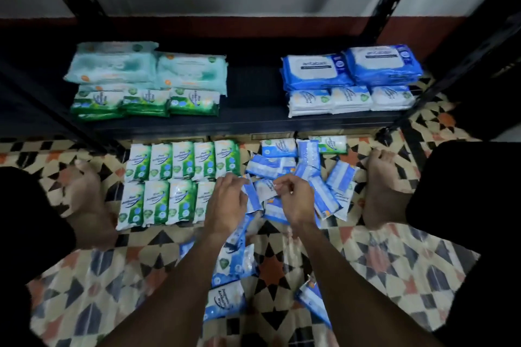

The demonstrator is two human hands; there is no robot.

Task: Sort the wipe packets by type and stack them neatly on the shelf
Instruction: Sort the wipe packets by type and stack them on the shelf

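Both hands, left hand and right hand, pinch blue packets from the loose floor pile, while 4 sorted groups already sit on the far shelf and green packets in 2 floor rows wait unshelved.

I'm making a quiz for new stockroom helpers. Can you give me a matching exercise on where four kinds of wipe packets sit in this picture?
Things:
1. Large pale teal wipe packs
2. Large blue wipe packs with white lids
3. Small green-and-white wipe packets in two tidy rows
4. Small blue-and-white wipe packets in a loose pile

Places:
A. On the patterned floor, under both hands
B. Shelf, back left
C. On the patterned floor, left of the hands
D. Shelf, back right

Pairs: 1-B, 2-D, 3-C, 4-A
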